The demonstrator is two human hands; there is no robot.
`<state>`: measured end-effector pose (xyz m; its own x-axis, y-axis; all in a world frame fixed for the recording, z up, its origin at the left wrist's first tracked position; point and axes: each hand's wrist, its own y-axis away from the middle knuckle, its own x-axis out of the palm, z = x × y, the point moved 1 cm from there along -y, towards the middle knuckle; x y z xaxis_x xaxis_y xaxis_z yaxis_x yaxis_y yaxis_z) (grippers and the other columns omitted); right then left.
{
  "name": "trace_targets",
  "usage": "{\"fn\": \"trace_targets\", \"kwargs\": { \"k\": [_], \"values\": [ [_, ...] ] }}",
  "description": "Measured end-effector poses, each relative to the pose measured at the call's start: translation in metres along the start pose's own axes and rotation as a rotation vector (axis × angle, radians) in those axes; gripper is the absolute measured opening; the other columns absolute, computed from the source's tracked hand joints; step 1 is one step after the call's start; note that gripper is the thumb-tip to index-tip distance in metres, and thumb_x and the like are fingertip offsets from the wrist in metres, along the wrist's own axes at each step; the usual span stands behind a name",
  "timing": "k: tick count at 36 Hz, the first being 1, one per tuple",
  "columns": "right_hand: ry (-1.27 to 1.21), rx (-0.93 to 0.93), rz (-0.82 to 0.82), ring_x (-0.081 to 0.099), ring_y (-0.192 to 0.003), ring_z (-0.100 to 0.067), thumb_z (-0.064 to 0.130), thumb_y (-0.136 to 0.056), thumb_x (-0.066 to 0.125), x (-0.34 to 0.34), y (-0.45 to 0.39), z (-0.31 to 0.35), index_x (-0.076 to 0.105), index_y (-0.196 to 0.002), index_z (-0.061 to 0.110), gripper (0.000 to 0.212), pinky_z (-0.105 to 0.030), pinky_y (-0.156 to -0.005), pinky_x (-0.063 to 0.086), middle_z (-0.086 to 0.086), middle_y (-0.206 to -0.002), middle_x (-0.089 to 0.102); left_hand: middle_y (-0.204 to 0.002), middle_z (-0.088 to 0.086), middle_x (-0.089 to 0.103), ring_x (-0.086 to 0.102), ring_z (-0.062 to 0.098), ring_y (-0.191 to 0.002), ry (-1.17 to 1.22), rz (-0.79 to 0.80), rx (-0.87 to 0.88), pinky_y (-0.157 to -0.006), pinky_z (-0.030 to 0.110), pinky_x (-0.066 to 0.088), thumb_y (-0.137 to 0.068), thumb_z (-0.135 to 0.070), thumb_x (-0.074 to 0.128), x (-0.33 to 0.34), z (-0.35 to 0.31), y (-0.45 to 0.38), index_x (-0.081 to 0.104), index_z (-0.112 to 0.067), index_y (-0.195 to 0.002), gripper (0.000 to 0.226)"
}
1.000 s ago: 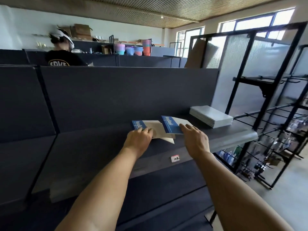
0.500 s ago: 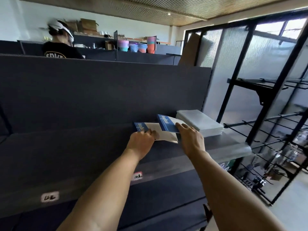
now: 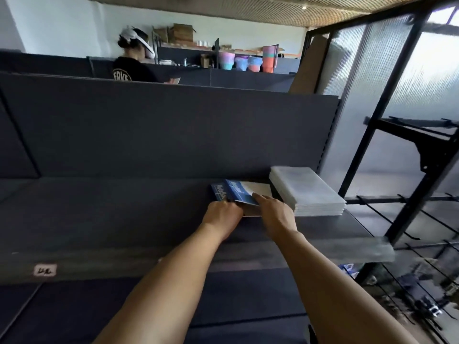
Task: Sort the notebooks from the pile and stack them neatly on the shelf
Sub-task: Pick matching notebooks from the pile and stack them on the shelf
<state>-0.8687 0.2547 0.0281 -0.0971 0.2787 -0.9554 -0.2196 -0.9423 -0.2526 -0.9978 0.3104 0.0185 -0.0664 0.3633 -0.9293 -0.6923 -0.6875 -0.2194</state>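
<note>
Head view of a dark shelf (image 3: 104, 219) backed by a dark panel (image 3: 161, 135); both bare forearms reach forward over its front edge. Two blue-and-white notebooks (image 3: 242, 193) lie on the shelf, overlapping, the right one resting partly on top of the left one and tilted; their blue spine bands, with white lettering, face left. Left hand (image 3: 222, 216): knuckles up, fingers curled together at the near left corner of the notebooks, touching them; whether the fingertips clamp an edge cannot be told, since they are hidden under the hand. Right hand (image 3: 274, 216): fingers extended and close together, tips resting on the cover of the upper notebook, thumb hidden. Just beside the notebooks, to the right, a neat stack (image 3: 306, 194) of pale, clear-wrapped flat items sits on the shelf, its near end close to the right hand. A small white label (image 3: 45, 270) with dark marks is fixed to the shelf's front edge at left. To the right stands a black metal rack (image 3: 407, 135) with ribbed translucent panes; blurred goods hang below it. Beyond the panel a person (image 3: 134, 60) in a black shirt and white visor faces away; pastel buckets (image 3: 244, 62) and cardboard boxes (image 3: 182, 33) stand further back.
</note>
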Motion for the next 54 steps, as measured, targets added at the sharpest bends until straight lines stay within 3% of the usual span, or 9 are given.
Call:
{"fn": "trace_targets", "kwargs": {
  "k": [10,23,31,35,38,42,47,51,54],
  "values": [
    [0.007,-0.106,0.091,0.059,-0.108,-0.025,0.061,-0.089,0.045,0.005,-0.005,0.001,0.05,-0.126,0.026,0.051,-0.036,-0.078,0.049,0.002,-0.123,0.061,-0.115,0.01,0.065,0.06,0.027,-0.108,0.081,-0.01,0.018,-0.077,0.038,0.05,-0.098,-0.007,0.04,0.006,0.014,-0.004,0.062,-0.01,-0.115,0.028],
    [0.019,-0.027,0.152,0.058,-0.111,-0.024,0.053,-0.094,0.045,0.011,-0.018,-0.006,0.059,-0.123,0.031,0.039,-0.034,-0.083,0.049,0.004,-0.125,0.061,-0.137,-0.001,0.048,0.045,0.02,-0.125,0.439,-0.121,-0.186,-0.093,0.037,0.047,-0.086,-0.051,0.062,0.012,0.048,-0.002,0.044,-0.019,-0.138,0.064],
    [-0.126,0.126,0.016,0.06,-0.095,-0.035,0.042,-0.102,0.028,0.005,-0.03,-0.01,0.061,-0.11,0.014,0.043,-0.032,-0.065,0.037,-0.016,-0.107,0.065,-0.148,0.012,0.04,0.043,0.029,-0.131,1.249,0.13,-0.583,-0.102,0.036,0.039,-0.074,-0.02,0.081,0.019,0.046,-0.015,0.012,-0.019,-0.153,0.105],
    [0.036,0.056,0.106,0.061,-0.101,-0.034,0.032,-0.102,0.033,0.005,-0.027,-0.002,0.053,-0.122,0.018,0.031,-0.035,-0.068,0.04,-0.012,-0.112,0.064,-0.113,0.019,0.058,0.06,0.027,-0.091,1.825,0.136,-0.814,-0.073,0.037,0.056,-0.086,0.005,0.048,0.007,0.035,-0.026,0.048,-0.001,-0.13,0.045],
    [0.154,-0.068,0.113,0.063,-0.101,-0.031,0.037,-0.099,0.039,0.011,-0.021,-0.001,0.051,-0.125,0.021,0.033,-0.034,-0.067,0.041,-0.007,-0.114,0.063,-0.091,0.018,0.064,0.063,0.028,-0.077,2.153,0.074,-0.993,-0.06,0.035,0.054,-0.098,-0.02,0.041,0.001,0.034,-0.027,0.06,-0.005,-0.107,0.026],
    [0.153,-0.135,0.105,0.06,-0.107,-0.023,0.068,-0.09,0.033,0.015,-0.016,-0.008,0.053,-0.131,0.029,0.06,-0.033,-0.075,0.047,-0.002,-0.121,0.061,-0.121,0.02,0.062,0.062,0.034,-0.107,1.942,0.309,-0.926,-0.09,0.047,0.052,-0.088,-0.064,0.05,0.009,0.035,-0.031,0.053,-0.009,-0.125,0.066],
    [-0.051,0.103,0.107,0.058,-0.108,-0.029,0.059,-0.096,0.029,0.01,-0.024,-0.012,0.062,-0.114,0.024,0.052,-0.036,-0.08,0.046,-0.007,-0.12,0.062,-0.115,0.011,0.061,0.053,0.022,-0.094,1.536,0.208,-0.867,-0.078,0.036,0.043,-0.083,-0.001,0.069,0.017,0.032,-0.033,0.056,-0.007,-0.12,0.039],
    [-0.283,0.329,-0.018,0.042,-0.13,-0.031,0.028,-0.098,0.044,0.007,-0.032,-0.015,0.01,-0.152,0.016,0.065,-0.041,-0.098,0.039,-0.01,-0.153,0.029,-0.108,0.009,0.065,0.056,0.02,-0.09,1.652,0.057,-0.779,-0.079,0.034,0.046,-0.085,0.005,0.063,0.017,0.037,-0.031,0.06,-0.017,-0.106,0.031],
    [-0.77,0.616,-0.139,0.049,-0.121,-0.036,0.02,-0.092,0.05,0.001,-0.042,-0.009,0.011,-0.151,0.016,0.071,-0.039,-0.095,0.043,-0.016,-0.144,0.042,-0.099,0.003,0.063,0.057,0.015,-0.083,1.755,-0.066,-0.75,-0.065,0.027,0.046,-0.085,0.005,0.064,0.013,0.038,-0.031,0.059,-0.016,-0.111,0.034]
  ]
}}
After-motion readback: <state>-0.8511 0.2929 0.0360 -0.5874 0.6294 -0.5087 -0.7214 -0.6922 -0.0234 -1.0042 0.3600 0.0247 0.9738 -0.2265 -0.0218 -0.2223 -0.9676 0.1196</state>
